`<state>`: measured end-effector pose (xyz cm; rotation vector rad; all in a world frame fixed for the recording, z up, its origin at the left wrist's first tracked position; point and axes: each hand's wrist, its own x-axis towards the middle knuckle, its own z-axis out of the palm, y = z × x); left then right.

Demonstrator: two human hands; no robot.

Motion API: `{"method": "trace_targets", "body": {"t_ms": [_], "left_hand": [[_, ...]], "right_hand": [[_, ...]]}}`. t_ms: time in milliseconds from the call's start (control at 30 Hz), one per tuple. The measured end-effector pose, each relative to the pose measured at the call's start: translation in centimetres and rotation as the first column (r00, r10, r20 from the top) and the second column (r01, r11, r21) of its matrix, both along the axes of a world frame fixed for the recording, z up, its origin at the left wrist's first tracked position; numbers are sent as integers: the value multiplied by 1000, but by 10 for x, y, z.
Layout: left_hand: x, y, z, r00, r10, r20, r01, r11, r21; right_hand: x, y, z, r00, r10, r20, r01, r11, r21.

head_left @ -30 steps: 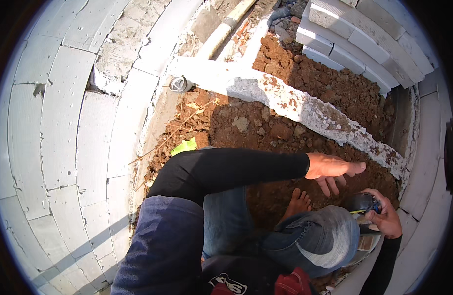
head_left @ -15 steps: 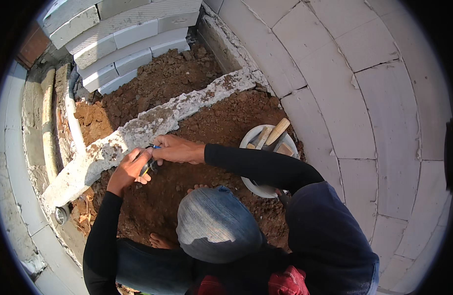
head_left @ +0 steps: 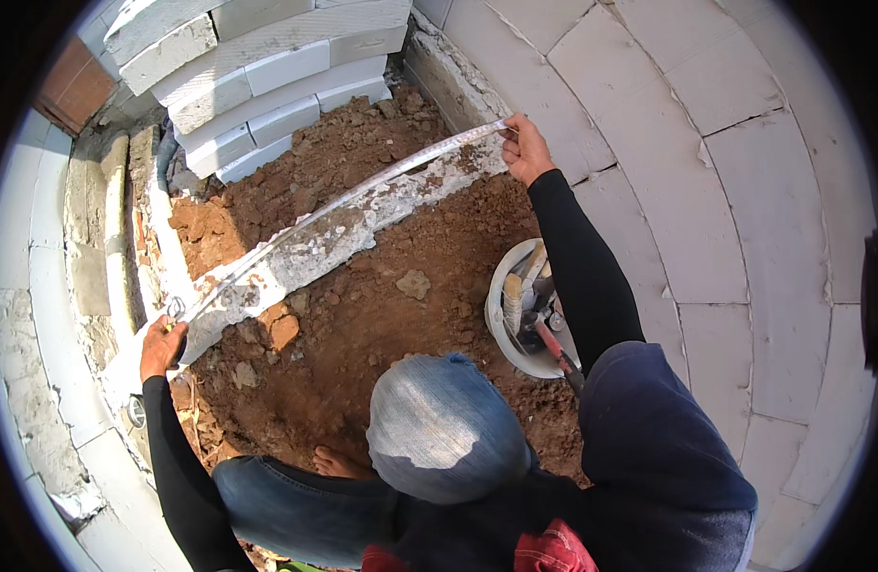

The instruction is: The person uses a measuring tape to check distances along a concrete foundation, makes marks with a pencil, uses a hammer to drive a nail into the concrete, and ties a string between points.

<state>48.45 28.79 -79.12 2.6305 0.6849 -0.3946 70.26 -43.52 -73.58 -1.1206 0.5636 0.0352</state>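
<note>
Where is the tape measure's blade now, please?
In the head view, the tape measure's blade stretches along the concrete beam, from the left hand to the right hand near the block wall.

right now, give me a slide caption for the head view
A measuring tape spans from left hand to right hand along a rough concrete strip amid brown soil.

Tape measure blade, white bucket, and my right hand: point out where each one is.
Tape measure blade [head_left: 399, 170], head view: along the pale stretched strip.
White bucket [head_left: 492, 310], head view: left side of its rim.
Right hand [head_left: 528, 153], head view: middle of the hand.
</note>
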Motion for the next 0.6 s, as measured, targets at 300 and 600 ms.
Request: {"method": "trace_targets", "body": {"t_ms": [300,600], "left_hand": [[10,-87,17,938,25,-346,-101,974,-203],[25,-106,6,963,-13,-268,-50,972,-230]], "right_hand": [[-35,72,-76,888,-364,-280,348,931,-107],[-68,102,-123,929,-204,-310,161,974,-158]]}}
